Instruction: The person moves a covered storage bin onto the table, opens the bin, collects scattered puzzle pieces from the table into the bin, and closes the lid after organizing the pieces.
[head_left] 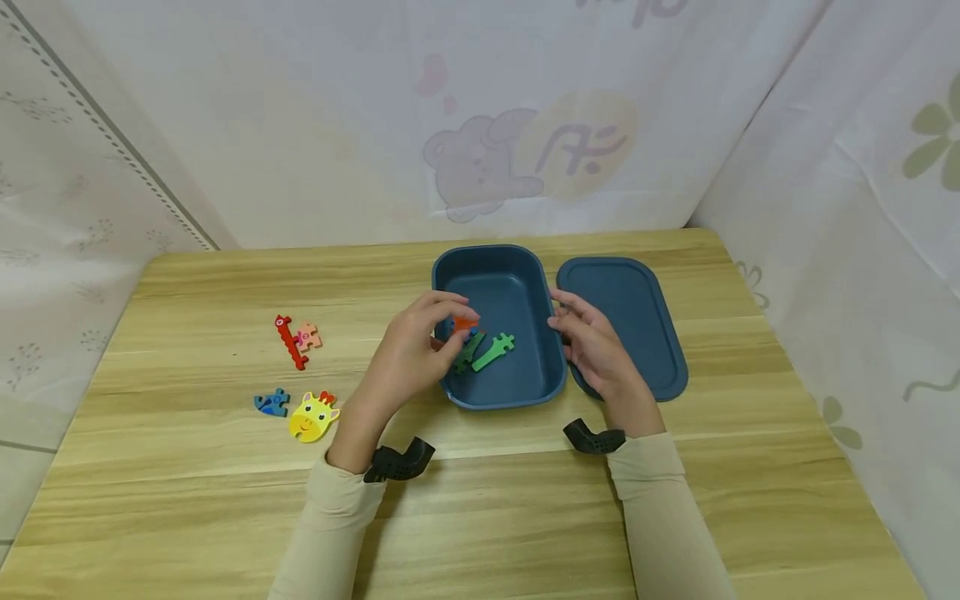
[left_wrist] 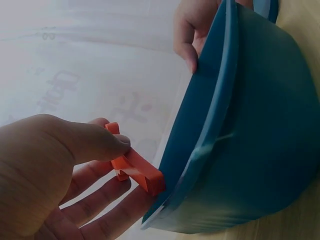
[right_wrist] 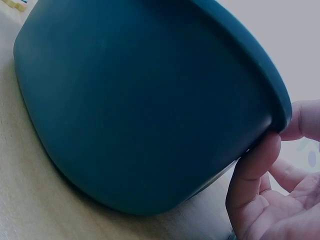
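Note:
A dark blue box (head_left: 501, 402) stands open at the table's middle. My left hand (head_left: 459, 327) pinches a small orange puzzle piece (head_left: 465, 322) between thumb and fingers, just over the box's left rim. In the left wrist view the orange piece (left_wrist: 137, 170) almost touches the box (left_wrist: 260, 125). A light green piece (head_left: 493, 352) and a darker green one (head_left: 468, 354) lie on the box floor. My right hand (head_left: 562, 317) pinches the right rim, its thumb (right_wrist: 250, 175) against the outer wall of the box (right_wrist: 140, 110).
The box's blue lid (head_left: 622, 321) lies flat just right of it, partly under my right hand. On the left of the wooden table lie a red piece (head_left: 290, 342), a pink piece (head_left: 307, 337), a blue piece (head_left: 272, 402) and a yellow giraffe head (head_left: 312, 416). Cloth walls surround the table.

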